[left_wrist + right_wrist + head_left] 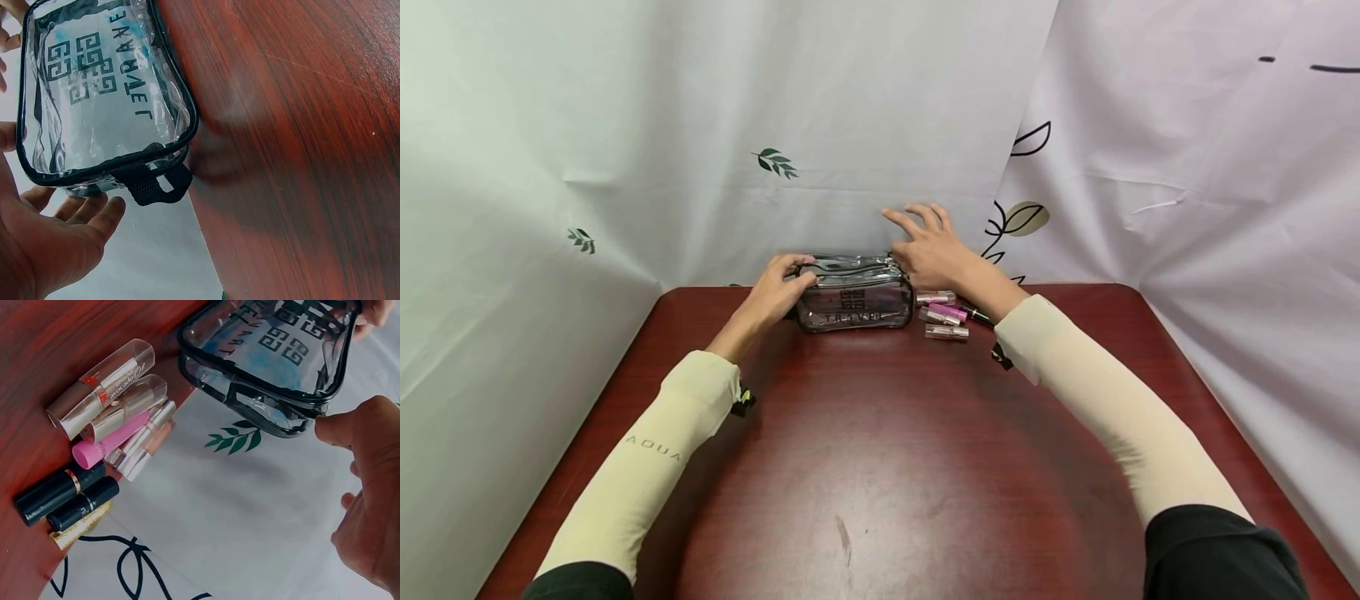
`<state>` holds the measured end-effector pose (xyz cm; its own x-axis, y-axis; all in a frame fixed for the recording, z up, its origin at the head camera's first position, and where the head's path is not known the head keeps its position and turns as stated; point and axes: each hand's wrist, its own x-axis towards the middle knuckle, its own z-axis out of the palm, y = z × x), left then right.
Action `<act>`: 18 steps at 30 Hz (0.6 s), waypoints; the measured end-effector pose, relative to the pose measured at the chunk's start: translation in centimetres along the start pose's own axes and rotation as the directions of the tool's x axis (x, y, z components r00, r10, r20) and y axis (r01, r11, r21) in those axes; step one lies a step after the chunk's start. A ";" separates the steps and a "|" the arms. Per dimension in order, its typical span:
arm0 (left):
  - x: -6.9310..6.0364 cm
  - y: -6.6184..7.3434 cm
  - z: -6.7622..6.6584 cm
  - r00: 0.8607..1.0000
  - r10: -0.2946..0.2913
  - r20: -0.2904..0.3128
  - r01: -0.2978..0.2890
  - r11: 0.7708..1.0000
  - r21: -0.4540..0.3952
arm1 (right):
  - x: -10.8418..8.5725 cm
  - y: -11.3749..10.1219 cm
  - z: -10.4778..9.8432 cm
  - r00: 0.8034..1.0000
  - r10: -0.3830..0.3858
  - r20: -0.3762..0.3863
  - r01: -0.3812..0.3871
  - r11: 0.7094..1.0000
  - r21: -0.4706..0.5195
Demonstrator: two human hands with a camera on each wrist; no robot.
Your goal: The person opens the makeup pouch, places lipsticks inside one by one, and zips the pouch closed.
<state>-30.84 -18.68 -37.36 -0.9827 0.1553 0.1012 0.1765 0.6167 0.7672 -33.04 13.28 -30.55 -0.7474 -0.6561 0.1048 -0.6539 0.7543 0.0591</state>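
Observation:
A clear travel pouch with black piping (853, 304) stands upright at the table's back edge, its lettered side facing the camera. At its left end, my left hand (769, 292) grips the top corner, the thumb in front and fingers behind; in the left wrist view that hand (56, 244) is beside the strap-loop end (150, 181). My right hand (932, 250) pinches the top right corner by the zipper with thumb and index finger, the other fingers spread. In the right wrist view, its thumb (337, 430) touches the pouch's corner (281, 394).
Right of the pouch lie several lipstick-like tubes: clear-capped ones (103, 387), a pink one (109, 440) and black ones (59, 490). The dark red table (865, 442) meets a white patterned curtain (850, 100) behind.

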 end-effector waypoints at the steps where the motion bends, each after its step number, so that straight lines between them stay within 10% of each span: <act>1: 0.0 0.0 0.0 1.000 0.003 -0.001 -0.003 1.000 -0.001 | -0.1 0.1 0.1 1.000 0.005 -0.002 -0.005 1.000 0.001; 18: 0.2 -0.1 0.1 1.000 -0.018 0.012 0.018 1.000 0.007 | -1.7 1.2 2.4 0.995 0.098 0.001 -0.098 0.994 0.041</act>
<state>-31.01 -18.65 -37.43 -0.9850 0.1534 0.0796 0.1590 0.6246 0.7646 -32.85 15.21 -33.05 -0.8078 -0.5792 0.1095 -0.5820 0.8131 0.0075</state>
